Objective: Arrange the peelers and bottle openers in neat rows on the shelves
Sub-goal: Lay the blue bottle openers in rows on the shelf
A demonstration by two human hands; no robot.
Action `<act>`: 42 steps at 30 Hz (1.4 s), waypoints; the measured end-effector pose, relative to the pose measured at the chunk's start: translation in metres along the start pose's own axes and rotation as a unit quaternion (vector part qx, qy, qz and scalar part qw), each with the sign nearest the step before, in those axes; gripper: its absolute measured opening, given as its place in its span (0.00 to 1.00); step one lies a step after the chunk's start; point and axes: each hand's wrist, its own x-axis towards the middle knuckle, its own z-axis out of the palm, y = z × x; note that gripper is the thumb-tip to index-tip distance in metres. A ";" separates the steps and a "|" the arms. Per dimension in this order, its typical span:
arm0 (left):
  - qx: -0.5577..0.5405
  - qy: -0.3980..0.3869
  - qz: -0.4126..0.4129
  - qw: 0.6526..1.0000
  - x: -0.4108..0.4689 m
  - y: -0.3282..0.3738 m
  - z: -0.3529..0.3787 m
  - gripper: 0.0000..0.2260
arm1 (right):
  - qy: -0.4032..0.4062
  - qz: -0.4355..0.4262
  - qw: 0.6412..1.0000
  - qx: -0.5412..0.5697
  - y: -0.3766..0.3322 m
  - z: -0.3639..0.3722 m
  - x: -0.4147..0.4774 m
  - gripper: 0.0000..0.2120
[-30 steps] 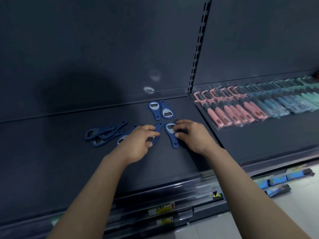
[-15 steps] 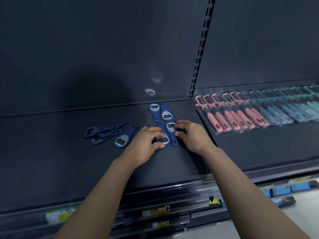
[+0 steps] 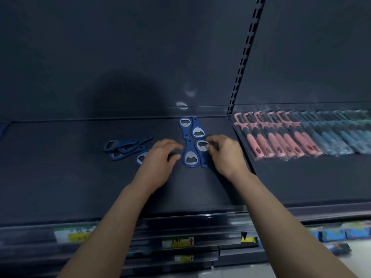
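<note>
Pulled back from the left opener (image 3: 189, 149) in the last half second, the left hand (image 3: 160, 161) now sits just beside it, fingers loosely curled and holding nothing; whether the thumb touches it I cannot tell. That opener, skewed a second ago, lies straight. Far left of the post (image 3: 244, 57), a loose pile (image 3: 122, 146) of dark blue openers lies crossed on the shelf (image 3: 80, 187). A stray opener (image 3: 141, 157), nearer the post, is half hidden under the left hand. Closer again, four blue openers form a block: a back pair (image 3: 184, 129) by the rear wall, and before it the left opener and right opener (image 3: 200, 146), touching side by side, heads pointing opposite ways. The right hand (image 3: 226, 155) pinches the right opener's head between thumb and fingertips, just left of the post's foot. Right of the post, pink peelers (image 3: 281, 137) in clear bags lie in a tight row, then teal peelers (image 3: 331, 135) carry the row on to the edge of view. Below the post, labels (image 3: 177, 242) on the lower shelf edges show yellow and white and a red arrow; their writing is too blurred to read.
</note>
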 end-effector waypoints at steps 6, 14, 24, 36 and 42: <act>0.101 0.098 -0.082 0.987 -0.023 -0.030 -0.038 0.10 | -0.118 -0.118 0.986 -0.004 -0.051 0.025 0.004 0.14; 0.156 -0.063 -0.154 0.974 -0.018 -0.090 -0.070 0.24 | -0.292 -0.128 0.940 -0.120 -0.094 0.065 0.016 0.30; 0.215 -0.110 -0.054 0.969 0.017 -0.127 -0.102 0.20 | -0.196 0.014 0.968 -0.157 -0.135 0.098 0.029 0.24; 0.270 -0.057 -0.008 0.961 0.039 -0.130 -0.106 0.09 | -0.029 0.161 0.986 0.031 -0.133 0.089 0.027 0.08; 0.268 -0.063 0.037 0.961 0.044 -0.122 -0.088 0.17 | 0.041 0.237 0.967 0.079 -0.114 0.075 0.038 0.19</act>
